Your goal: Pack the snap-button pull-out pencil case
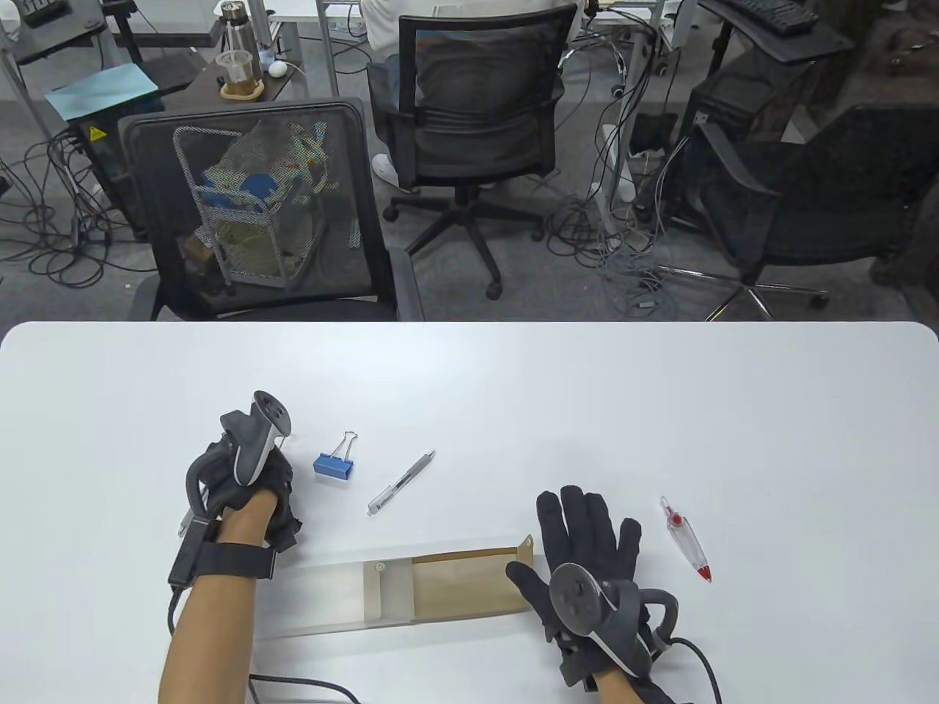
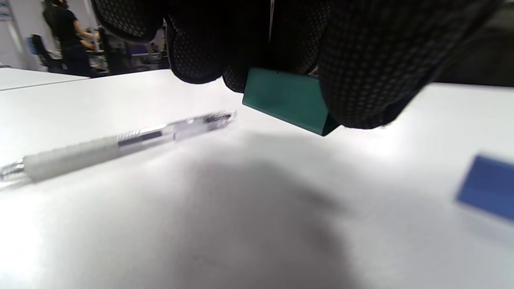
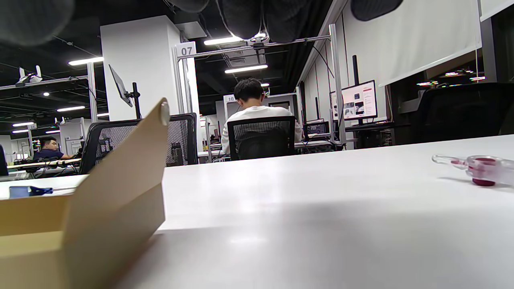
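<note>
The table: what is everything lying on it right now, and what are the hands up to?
Pencil case: one, clear sleeve with a brown cardboard drawer pulled out to the right, near edge of the table.
Pen: one, clear and grey, lying slantwise behind the case.
Blue binder clip: one, left of the pen.
Green binder clip: one, held in the left hand's grip just above the table.
Correction tape: one, clear with red parts, far right.
Left hand: black glove, fingers curled round the green clip.
Right hand: black glove, fingers spread, resting at the drawer's open right end.
</note>
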The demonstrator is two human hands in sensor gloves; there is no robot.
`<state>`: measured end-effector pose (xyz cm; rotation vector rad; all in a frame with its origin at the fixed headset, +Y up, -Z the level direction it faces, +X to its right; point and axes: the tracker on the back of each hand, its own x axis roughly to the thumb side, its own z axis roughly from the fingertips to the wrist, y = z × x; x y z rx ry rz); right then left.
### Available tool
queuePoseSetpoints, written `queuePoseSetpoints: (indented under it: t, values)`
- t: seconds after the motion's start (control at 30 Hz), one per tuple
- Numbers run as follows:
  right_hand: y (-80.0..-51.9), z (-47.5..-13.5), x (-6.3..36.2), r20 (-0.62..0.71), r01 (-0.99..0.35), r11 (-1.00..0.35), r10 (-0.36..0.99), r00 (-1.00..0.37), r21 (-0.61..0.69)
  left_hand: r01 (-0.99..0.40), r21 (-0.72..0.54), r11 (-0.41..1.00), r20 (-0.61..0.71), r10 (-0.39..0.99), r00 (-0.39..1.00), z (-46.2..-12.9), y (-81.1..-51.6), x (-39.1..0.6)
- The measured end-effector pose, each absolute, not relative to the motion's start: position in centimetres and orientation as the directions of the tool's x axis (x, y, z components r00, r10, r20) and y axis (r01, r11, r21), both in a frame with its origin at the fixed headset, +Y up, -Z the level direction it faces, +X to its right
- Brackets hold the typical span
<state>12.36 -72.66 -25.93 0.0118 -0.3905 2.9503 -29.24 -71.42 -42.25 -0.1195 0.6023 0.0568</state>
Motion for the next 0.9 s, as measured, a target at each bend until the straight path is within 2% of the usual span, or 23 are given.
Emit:
queuePoseSetpoints:
  t: [0.03,0.13,0.17,0.2,0.33,0.43,0.5,0.63,0.77,0.83,0.9]
  values:
    - [-72.7,-25.9,12.3,0.031,-0.164,-0.952,0.161,-0.986,-0.257,-0.094,-0.07,0.993,-0.536,0.042,0.843,-41.7,-70.9,-29.0]
    - [-72.7,-25.8,12.0,0.042,-0.171,-0.952,0.166,-0.985,-0.253,-0.146,0.014,0.989,-0.328,0.142,0.934,-39.0,-69.1,-27.3]
    - [-72.7,-25.9,11.9,0.046,-0.173,-0.954,0.166,-0.985,-0.245,-0.171,0.015,0.985,-0.207,0.171,0.963,-37.8,-68.7,-26.4]
    - [-72.8,-25.8,11.7,0.047,-0.167,-0.956,0.16,-0.986,-0.241,-0.185,0.018,0.983,-0.145,0.185,0.972,-36.9,-68.5,-25.7]
    - [-73.0,-25.9,11.4,0.049,-0.153,-0.962,0.146,-0.988,-0.228,-0.233,-0.041,0.972,0.138,0.236,0.962,-32.2,-68.6,-22.0]
    - [-73.2,-26.0,11.4,0.044,-0.142,-0.966,0.136,-0.99,-0.214,-0.197,-0.106,0.975,0.309,0.221,0.925,-29.0,-69.7,-19.2]
    - [-73.2,-26.1,11.4,0.044,-0.14,-0.969,0.134,-0.99,-0.203,-0.158,-0.135,0.978,0.354,0.196,0.914,-27.8,-70.4,-18.2]
    - [-72.8,-26.1,11.2,0.077,-0.174,-0.978,0.166,-0.983,-0.116,-0.088,-0.092,0.992,0.405,0.118,0.907,-26.3,-71.4,-17.0]
    - [-71.2,-25.5,9.5,0.111,-0.15,-0.973,0.132,-0.985,-0.176,-0.1,-0.091,0.991,0.411,0.129,0.902,-26.0,-71.5,-17.0]
    - [-70.4,-25.3,8.0,0.183,-0.142,-0.972,0.108,-0.977,-0.185,-0.092,-0.075,0.993,0.41,0.115,0.905,-26.0,-71.5,-17.0]
    - [-70.0,-25.4,5.8,0.267,-0.076,-0.984,0.031,-0.963,-0.16,-0.094,-0.072,0.993,0.41,0.115,0.905,-25.9,-71.4,-17.0]
